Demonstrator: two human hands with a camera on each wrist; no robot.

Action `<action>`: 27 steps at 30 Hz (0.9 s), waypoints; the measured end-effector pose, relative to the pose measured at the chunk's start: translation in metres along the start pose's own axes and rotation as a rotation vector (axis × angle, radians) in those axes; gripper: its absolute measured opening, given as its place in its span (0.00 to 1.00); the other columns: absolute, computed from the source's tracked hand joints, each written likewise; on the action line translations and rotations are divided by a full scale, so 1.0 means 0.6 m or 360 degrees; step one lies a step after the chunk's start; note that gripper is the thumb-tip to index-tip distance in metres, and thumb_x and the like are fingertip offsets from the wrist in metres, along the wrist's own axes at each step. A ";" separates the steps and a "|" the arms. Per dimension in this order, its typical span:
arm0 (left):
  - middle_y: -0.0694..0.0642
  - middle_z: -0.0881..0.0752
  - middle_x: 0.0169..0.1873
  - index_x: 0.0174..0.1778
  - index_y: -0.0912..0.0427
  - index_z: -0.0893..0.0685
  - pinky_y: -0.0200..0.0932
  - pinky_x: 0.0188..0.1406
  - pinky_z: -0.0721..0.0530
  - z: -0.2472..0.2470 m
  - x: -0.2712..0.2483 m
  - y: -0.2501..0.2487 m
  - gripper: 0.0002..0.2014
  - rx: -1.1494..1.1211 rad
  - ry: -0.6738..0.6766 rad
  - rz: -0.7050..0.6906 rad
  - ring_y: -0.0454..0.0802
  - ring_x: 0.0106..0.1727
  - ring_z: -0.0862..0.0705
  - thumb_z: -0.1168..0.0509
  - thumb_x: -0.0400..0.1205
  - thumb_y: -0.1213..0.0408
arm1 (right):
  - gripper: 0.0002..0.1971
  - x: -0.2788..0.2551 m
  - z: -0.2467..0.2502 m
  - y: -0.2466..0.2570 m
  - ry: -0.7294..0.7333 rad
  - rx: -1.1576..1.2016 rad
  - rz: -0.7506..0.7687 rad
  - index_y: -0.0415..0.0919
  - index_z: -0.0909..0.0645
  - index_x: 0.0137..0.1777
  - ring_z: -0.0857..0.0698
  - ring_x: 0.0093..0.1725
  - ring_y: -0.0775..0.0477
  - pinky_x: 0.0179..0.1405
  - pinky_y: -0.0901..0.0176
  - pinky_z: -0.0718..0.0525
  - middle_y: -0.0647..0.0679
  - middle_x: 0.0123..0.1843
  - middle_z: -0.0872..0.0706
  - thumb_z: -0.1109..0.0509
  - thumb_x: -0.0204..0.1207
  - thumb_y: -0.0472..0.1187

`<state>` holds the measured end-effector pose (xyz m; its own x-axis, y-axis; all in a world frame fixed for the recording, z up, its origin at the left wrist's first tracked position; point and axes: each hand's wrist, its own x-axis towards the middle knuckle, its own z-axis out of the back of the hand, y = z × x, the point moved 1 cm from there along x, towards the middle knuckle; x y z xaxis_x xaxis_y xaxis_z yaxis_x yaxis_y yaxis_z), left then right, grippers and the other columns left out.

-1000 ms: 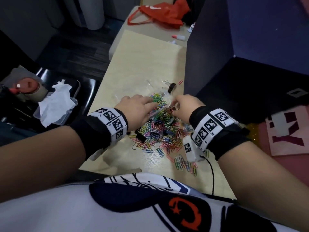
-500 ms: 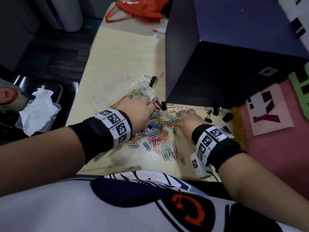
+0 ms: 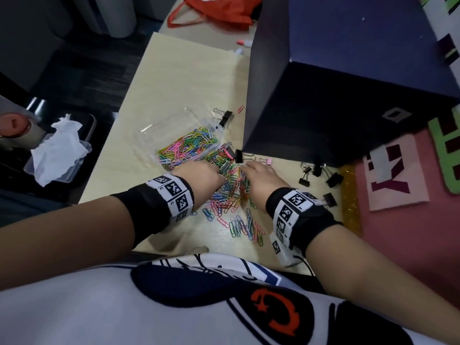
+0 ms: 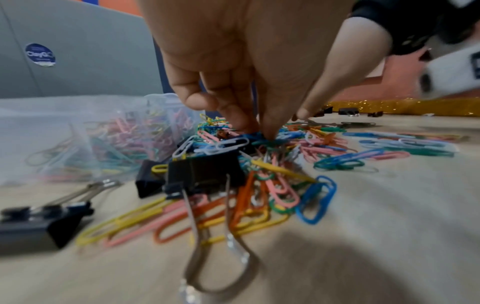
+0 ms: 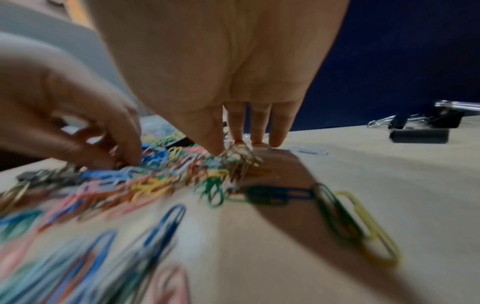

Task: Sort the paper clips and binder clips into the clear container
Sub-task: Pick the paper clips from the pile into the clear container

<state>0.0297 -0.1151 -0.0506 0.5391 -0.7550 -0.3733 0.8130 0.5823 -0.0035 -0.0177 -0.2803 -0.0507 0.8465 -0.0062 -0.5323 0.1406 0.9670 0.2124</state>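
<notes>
A heap of coloured paper clips (image 3: pixel 227 189) is spread on the pale tabletop (image 3: pixel 179 78), the clips lying flat and pointing every way, so that no common long axis can be given. Just beyond the heap the clear container (image 3: pixel 174 138) is seen, partly filled with more clips; its walls are nearly invisible and its outline is hard to trace. The left hand (image 3: pixel 201 174) is lowered onto the left of the heap, its fingertips (image 4: pixel 267 131) drawn together on a small bunch of clips; whether these are lifted cannot be told. The right hand (image 3: pixel 261 180) is set on the heap's right side with fingers (image 5: pixel 213 142) pointing down, fairly straight and close together, their tips touching the clips; this wrist view is blurred. A black binder clip (image 4: pixel 205 174) is lodged in the heap near the left hand, its wire handles pointing toward the wrist camera. A group of binder clips (image 3: pixel 317 174) lies well right of the right hand, beside a dark blue box (image 3: pixel 323 108).
</notes>
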 end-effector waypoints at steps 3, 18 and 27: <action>0.53 0.20 0.42 0.52 0.54 0.17 0.51 0.41 0.16 0.000 -0.002 0.001 0.08 0.0000 0.0013 -0.0002 0.55 0.46 0.18 0.38 0.80 0.66 | 0.33 -0.009 -0.015 0.003 -0.0027 -0.0133 0.0052 0.46 0.32 0.75 0.32 0.71 0.40 0.70 0.45 0.26 0.45 0.72 0.31 0.40 0.69 0.25; 0.55 0.17 0.49 0.57 0.57 0.17 0.50 0.43 0.15 0.012 0.004 0.005 0.10 0.0056 0.0193 0.0096 0.57 0.52 0.16 0.39 0.82 0.64 | 0.45 -0.071 -0.040 -0.018 0.0176 -0.0210 -0.0651 0.47 0.44 0.73 0.22 0.60 0.35 0.51 0.49 0.19 0.41 0.69 0.39 0.19 0.62 0.48; 0.56 0.17 0.44 0.52 0.59 0.16 0.49 0.40 0.16 -0.001 -0.006 0.014 0.08 -0.0028 0.0047 0.0106 0.56 0.45 0.17 0.40 0.82 0.67 | 0.26 -0.041 -0.030 0.026 -0.0115 0.0162 -0.0339 0.43 0.32 0.70 0.22 0.64 0.38 0.62 0.50 0.22 0.42 0.65 0.30 0.28 0.75 0.47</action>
<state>0.0348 -0.1073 -0.0497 0.5849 -0.7054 -0.4003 0.7714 0.6363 0.0058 -0.0458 -0.2607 -0.0488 0.8263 -0.2287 -0.5147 0.3676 0.9114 0.1851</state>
